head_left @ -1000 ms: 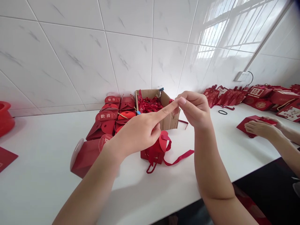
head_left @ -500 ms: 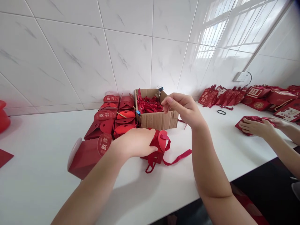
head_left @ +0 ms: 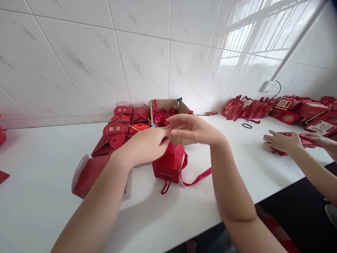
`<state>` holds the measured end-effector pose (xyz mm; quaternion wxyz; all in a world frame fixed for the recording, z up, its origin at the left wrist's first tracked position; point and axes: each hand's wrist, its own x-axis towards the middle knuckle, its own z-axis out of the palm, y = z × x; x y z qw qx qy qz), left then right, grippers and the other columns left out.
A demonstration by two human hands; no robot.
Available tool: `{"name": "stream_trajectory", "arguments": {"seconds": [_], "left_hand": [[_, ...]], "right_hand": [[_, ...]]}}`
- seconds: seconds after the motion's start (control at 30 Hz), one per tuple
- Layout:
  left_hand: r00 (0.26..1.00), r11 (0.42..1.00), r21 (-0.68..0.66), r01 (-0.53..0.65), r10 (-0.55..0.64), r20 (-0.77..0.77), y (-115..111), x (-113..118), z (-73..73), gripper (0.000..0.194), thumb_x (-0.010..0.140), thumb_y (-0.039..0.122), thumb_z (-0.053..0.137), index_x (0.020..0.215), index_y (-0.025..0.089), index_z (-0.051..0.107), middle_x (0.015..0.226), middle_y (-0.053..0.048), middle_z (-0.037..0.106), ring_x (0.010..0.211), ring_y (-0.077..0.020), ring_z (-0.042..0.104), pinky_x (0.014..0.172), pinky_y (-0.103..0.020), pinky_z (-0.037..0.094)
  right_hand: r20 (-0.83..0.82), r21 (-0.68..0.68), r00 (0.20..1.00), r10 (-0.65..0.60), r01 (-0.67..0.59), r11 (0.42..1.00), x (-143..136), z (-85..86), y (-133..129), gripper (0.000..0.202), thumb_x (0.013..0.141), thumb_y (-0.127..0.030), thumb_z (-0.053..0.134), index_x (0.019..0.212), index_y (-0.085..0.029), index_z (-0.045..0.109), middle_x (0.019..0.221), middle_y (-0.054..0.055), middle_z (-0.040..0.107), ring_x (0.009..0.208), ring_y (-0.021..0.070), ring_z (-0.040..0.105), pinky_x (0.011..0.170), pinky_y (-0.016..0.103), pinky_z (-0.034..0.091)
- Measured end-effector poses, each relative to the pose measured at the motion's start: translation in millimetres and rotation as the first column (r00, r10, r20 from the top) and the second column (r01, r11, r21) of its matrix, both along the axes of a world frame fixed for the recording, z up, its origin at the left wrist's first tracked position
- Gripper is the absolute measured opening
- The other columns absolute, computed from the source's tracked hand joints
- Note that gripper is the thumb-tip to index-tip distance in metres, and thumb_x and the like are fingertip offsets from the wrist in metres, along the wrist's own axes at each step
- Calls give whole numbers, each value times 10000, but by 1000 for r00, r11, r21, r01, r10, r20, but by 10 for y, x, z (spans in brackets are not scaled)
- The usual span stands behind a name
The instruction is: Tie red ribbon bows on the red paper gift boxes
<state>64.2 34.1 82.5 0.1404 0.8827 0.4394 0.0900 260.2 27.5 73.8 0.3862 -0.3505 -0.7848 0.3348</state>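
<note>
A small red box with a cord loop at its front stands on the white table. Pink-red ribbon runs through its top and trails to the right. Just above the box, my left hand is closed, its fingertips pinched together; whatever they grip is too small to name. My right hand hovers beside it, fingers bent and apart, thumb near the left fingertips, with nothing visible in it. Behind both hands is a cardboard box filled with red ribbon.
Red gift boxes stand in rows to the left, with a larger red box on its side in front. At the right, another person's hands hold a red box. More red packages and a black ring lie behind them.
My left hand has risen off the red box and closed in a pinch. My right hand has come down and left to meet it. The other person's hands have shifted on their box.
</note>
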Motion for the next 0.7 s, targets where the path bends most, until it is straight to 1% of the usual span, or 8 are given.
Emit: {"name": "stream_trajectory", "arguments": {"seconds": [0.1, 0.2, 0.27, 0.33, 0.47, 0.57, 0.63, 0.7], "left_hand": [[994, 991, 124, -44, 31, 106, -16, 26, 29, 188, 829, 293, 403, 701, 215, 516, 634, -8, 572, 555, -152, 503, 461, -268, 321], [975, 978, 182, -104, 64, 214, -47, 61, 55, 110, 794, 277, 481, 832, 230, 573, 728, -3, 629, 616, -157, 546, 499, -260, 360], [944, 965, 215, -152, 78, 321, -61, 72, 65, 140, 798, 317, 519, 888, 226, 573, 804, -10, 653, 663, -159, 573, 538, -259, 397], [905, 948, 258, -188, 65, 420, -62, 64, 72, 174, 813, 361, 528, 900, 215, 562, 878, -25, 660, 725, -164, 593, 586, -262, 431], [871, 929, 291, -230, 63, 487, -39, -1, 93, 215, 836, 383, 516, 969, 214, 521, 905, -31, 654, 735, -162, 597, 615, -268, 447], [890, 935, 214, -282, 172, 423, -20, -44, 91, 281, 839, 450, 497, 1002, 222, 485, 804, -18, 650, 662, -160, 582, 562, -266, 422], [943, 964, 103, -246, 214, 254, -5, -42, 58, 317, 817, 522, 490, 915, 221, 513, 751, -19, 645, 615, -169, 574, 513, -269, 394], [987, 987, -35, -156, 157, 22, 18, -14, -1, 358, 771, 572, 507, 779, 215, 537, 714, -27, 638, 579, -179, 569, 467, -274, 354]], "right_hand": [[-35, -109, 992, 123, -126, 986, -71, -13, 35, 423, 791, -359, 667, 1183, -222, 585, 1045, 63, 678, 954, 192, 639, 761, 318, 546], [-105, -162, 982, 155, -170, 972, -101, -11, 63, 427, 751, -349, 712, 1144, -215, 610, 922, 45, 696, 813, 165, 658, 690, 292, 545], [-126, -195, 984, 123, -146, 970, -83, -2, 64, 419, 738, -345, 725, 1120, -205, 625, 813, 25, 688, 696, 139, 643, 635, 276, 532], [-133, -205, 990, 57, -84, 975, -43, 12, 53, 388, 734, -348, 727, 1078, -187, 646, 725, 6, 664, 617, 118, 617, 602, 262, 515], [-175, -173, 984, -30, -1, 985, 47, 43, 13, 224, 764, -360, 693, 837, -149, 670, 669, 1, 635, 575, 96, 588, 590, 252, 497], [-273, -143, 961, -53, 13, 990, 94, 61, -2, 193, 785, -343, 673, 786, -156, 627, 688, -1, 626, 605, 96, 587, 606, 254, 489], [-368, -128, 927, -74, 28, 991, 118, 66, 1, 178, 778, -322, 682, 824, -171, 599, 725, -6, 621, 624, 97, 588, 622, 258, 488], [-437, -103, 894, -97, 57, 993, 138, 66, 6, 187, 764, -303, 697, 848, -189, 576, 754, -9, 614, 640, 99, 586, 620, 256, 484]]}}
